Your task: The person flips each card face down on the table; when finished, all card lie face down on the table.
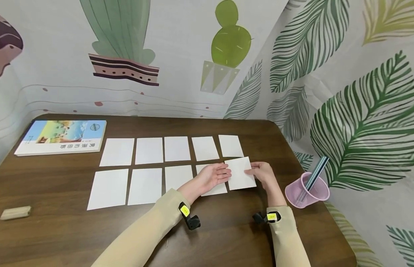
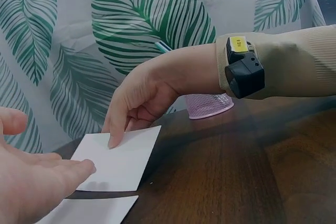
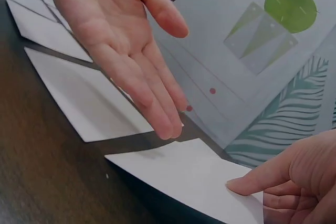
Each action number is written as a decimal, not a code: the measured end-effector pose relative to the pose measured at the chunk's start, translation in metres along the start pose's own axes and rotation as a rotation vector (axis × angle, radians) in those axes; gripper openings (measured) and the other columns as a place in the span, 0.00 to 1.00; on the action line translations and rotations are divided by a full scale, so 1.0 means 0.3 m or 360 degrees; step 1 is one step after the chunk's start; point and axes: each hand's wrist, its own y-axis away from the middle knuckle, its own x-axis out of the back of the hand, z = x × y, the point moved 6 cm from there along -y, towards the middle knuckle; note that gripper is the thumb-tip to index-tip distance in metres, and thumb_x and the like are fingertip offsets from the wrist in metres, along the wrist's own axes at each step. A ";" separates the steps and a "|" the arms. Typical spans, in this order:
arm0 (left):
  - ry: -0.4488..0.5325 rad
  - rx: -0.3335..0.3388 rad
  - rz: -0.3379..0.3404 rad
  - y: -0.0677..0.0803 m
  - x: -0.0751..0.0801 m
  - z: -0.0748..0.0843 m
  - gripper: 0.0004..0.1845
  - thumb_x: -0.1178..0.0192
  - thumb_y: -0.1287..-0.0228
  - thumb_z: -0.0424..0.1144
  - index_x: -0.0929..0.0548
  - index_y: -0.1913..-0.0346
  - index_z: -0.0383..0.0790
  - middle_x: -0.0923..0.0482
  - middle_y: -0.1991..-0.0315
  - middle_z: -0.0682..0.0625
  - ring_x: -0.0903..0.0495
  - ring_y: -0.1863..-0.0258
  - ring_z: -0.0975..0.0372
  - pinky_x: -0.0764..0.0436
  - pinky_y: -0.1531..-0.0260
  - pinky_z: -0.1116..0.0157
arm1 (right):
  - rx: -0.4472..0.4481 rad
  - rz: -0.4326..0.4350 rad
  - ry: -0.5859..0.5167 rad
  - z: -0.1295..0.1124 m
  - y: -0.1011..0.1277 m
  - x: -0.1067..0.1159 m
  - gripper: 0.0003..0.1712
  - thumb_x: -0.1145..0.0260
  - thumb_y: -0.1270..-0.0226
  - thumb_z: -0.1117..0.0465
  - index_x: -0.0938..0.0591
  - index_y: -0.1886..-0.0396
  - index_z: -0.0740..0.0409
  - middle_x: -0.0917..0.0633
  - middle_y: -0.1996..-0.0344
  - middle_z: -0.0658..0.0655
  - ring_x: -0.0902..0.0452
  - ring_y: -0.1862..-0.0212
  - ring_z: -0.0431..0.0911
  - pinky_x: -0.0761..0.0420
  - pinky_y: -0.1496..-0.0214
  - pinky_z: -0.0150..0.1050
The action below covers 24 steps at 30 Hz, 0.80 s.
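Observation:
My right hand [image 1: 264, 173] pinches the right edge of a white square card [image 1: 241, 176], thumb on top and fingers beneath. In the right wrist view that card [image 3: 184, 179] tilts up off the dark table. My left hand [image 1: 214, 177] is palm up with fingers straight, its fingertips right at the card's left edge. Below the left hand lies another white card [image 1: 215, 190], partly covered by it. In the left wrist view the right thumb presses on the card [image 2: 118, 163] near its far edge.
Several more white cards lie in two rows, such as one card [image 1: 116, 152] at the back left. A book [image 1: 63, 137] is at the far left corner, a small beige block [image 1: 16, 213] nearer. At right stands a pink mesh cup [image 1: 307, 191] with pens [image 1: 315, 174].

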 end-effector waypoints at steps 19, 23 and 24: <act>-0.0018 0.0035 0.0027 -0.015 0.005 -0.041 0.28 0.65 0.22 0.36 0.47 0.30 0.17 0.46 0.30 0.22 0.44 0.28 0.38 0.42 0.26 0.50 | 0.0054 0.0100 0.0125 0.011 0.016 0.025 0.25 0.29 0.41 0.61 0.18 0.46 0.70 0.17 0.46 0.69 0.20 0.46 0.57 0.19 0.44 0.49; -0.0025 0.0032 0.0033 -0.016 0.005 -0.044 0.27 0.66 0.22 0.36 0.47 0.30 0.17 0.46 0.30 0.22 0.44 0.28 0.38 0.41 0.26 0.50 | 0.0081 0.0115 0.0109 0.005 0.022 0.038 0.24 0.29 0.41 0.61 0.17 0.47 0.69 0.18 0.46 0.69 0.20 0.45 0.57 0.19 0.43 0.48; -0.0026 0.0033 0.0035 -0.017 0.005 -0.045 0.27 0.66 0.22 0.36 0.47 0.30 0.17 0.46 0.30 0.22 0.44 0.28 0.38 0.41 0.26 0.50 | 0.0091 0.0116 0.0102 0.005 0.023 0.041 0.24 0.29 0.41 0.61 0.17 0.47 0.69 0.17 0.46 0.69 0.20 0.45 0.57 0.19 0.43 0.48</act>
